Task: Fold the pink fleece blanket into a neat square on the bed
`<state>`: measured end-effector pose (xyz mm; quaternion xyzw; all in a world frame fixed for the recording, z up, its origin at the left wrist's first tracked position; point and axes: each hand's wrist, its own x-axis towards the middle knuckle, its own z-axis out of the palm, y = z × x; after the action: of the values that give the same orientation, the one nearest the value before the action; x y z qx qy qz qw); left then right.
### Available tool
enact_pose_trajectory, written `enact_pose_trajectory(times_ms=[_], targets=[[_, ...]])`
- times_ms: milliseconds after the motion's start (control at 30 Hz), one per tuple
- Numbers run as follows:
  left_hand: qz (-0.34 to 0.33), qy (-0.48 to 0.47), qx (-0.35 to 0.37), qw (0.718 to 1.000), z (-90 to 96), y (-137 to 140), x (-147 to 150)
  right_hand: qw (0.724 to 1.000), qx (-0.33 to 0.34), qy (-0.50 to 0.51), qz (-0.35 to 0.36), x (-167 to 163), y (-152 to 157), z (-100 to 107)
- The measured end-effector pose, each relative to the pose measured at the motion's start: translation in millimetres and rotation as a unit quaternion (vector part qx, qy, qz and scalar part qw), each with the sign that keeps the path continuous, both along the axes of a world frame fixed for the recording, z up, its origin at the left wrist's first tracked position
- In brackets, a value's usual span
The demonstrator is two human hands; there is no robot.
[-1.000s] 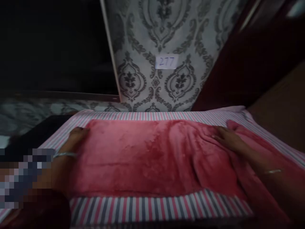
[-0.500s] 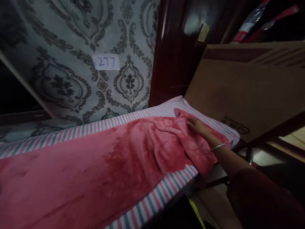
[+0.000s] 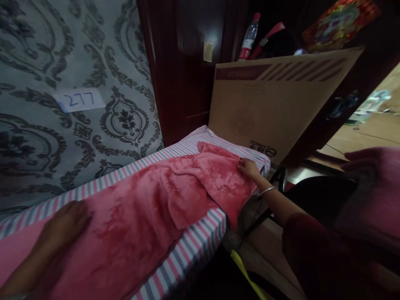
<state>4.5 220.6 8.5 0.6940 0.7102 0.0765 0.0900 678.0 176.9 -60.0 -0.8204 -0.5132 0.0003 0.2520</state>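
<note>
A pink-red plush cloth (image 3: 184, 200) lies along an ironing board with a striped cover (image 3: 190, 241). Folds bunch across its middle, and its far end is turned over and hangs past the near edge. My right hand (image 3: 249, 168), with a silver bangle at the wrist, is closed on the cloth's border near the board's far right end; its fingertips are partly hidden. At the lower left my left hand (image 3: 67, 223) rests palm down on the cloth, fingers together and seemingly flat, though dim.
Behind the board's right end leans a large cardboard box (image 3: 265, 104), with a plastic bottle (image 3: 249, 37) beyond it. Patterned wallpaper carries a "277" paper label (image 3: 79, 100). Another pink cloth (image 3: 381, 196) is at the right, above a black seat (image 3: 318, 196). A yellow strip (image 3: 245, 273) hangs below.
My left hand has come into view at the lower left, onto the cloth. The view has turned right. My right hand still holds the cloth's border, and the far end looks flatter.
</note>
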Motion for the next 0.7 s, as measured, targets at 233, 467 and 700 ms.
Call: enact_pose_trajectory(times_ms=[233,467,700], targets=[[-0.05,0.035,0.071,0.996,-38.3,29.5,86.1,0.992,0.0,0.081,-0.101,36.3,-9.8,-7.0],[-0.121,0.101,0.191,0.969,-67.6,28.4,85.6,0.972,0.029,0.193,-0.129,47.1,7.3,-0.8],[-0.11,0.084,0.214,0.967,-70.5,31.9,81.9,0.945,0.103,0.309,-0.014,31.8,8.9,30.9]])
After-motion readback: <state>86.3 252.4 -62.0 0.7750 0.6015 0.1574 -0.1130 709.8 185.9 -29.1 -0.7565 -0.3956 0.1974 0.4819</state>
